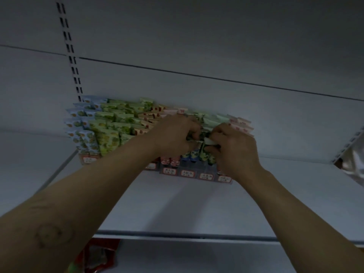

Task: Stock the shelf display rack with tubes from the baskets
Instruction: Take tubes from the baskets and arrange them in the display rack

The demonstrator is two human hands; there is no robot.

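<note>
Both hands, left hand (173, 134) and right hand (234, 148), had fingers clamped on green tubes (204, 148) (steadying them); presumably seating them in the rack (204, 175).

Left hand (173, 134) and right hand (234, 148) meet over the three o'clock side of the tiered clear plastic display rack (187, 173) on the white shelf (177, 209), fingers (216, 135) pinching dark green patterned tubes (204, 152). Light green tubes (110, 134) fill its nine o'clock rows.
</note>
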